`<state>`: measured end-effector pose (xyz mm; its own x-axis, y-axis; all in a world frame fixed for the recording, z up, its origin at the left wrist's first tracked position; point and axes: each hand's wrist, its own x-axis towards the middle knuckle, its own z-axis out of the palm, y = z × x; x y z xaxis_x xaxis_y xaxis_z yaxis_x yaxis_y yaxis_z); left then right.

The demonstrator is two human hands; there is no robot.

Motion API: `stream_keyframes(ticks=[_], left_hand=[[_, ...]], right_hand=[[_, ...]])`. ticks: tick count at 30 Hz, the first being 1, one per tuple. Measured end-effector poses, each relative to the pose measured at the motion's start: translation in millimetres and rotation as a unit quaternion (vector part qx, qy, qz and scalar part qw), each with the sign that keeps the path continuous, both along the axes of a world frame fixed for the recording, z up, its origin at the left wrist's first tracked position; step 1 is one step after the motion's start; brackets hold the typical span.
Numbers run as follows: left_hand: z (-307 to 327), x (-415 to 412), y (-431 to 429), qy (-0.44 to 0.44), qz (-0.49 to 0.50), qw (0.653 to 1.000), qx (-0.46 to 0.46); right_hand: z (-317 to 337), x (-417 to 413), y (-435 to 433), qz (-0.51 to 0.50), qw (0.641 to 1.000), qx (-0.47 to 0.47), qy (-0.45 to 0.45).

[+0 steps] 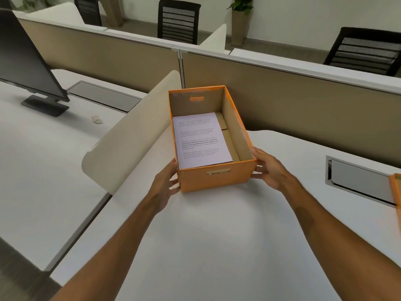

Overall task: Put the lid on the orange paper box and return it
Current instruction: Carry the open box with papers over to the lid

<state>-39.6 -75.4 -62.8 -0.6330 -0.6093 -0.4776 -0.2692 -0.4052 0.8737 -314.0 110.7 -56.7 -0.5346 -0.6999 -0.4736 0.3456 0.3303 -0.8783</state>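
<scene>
An orange paper box [214, 179] stands lidless on the white desk [206, 235], with printed white sheets [200, 140] lying flat inside it. My left hand [168, 183] presses against the box's near left corner. On the near right corner my right hand [269, 168] grips the other side. At the far right edge of the view a sliver of an orange lid [396, 192] shows on the desk, mostly cut off by the frame.
A curved cream divider [130, 137] rises just left of the box. Tan partition panels [303, 101] run behind it. A grey cable hatch [358, 181] sits in the desk at right. A monitor [23, 59] and crumpled paper [96, 119] occupy the left desk.
</scene>
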Motion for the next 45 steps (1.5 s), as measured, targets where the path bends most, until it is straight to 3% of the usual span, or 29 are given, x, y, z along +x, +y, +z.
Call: stream_keyframes(ticks=[14, 34, 45], left_hand=[[24, 13, 48, 0.012, -0.007, 0.998, -0.060], [56, 36, 265, 0.034, -0.036, 0.991, -0.124], [54, 47, 338, 0.044, -0.127, 0.981, -0.139]], right_hand=[[16, 22, 90, -0.023, 0.998, -0.031, 0.054], [42, 88, 346, -0.111, 0.991, -0.041, 0.065], [40, 155, 451, -0.196, 0.977, -0.056, 0.064]])
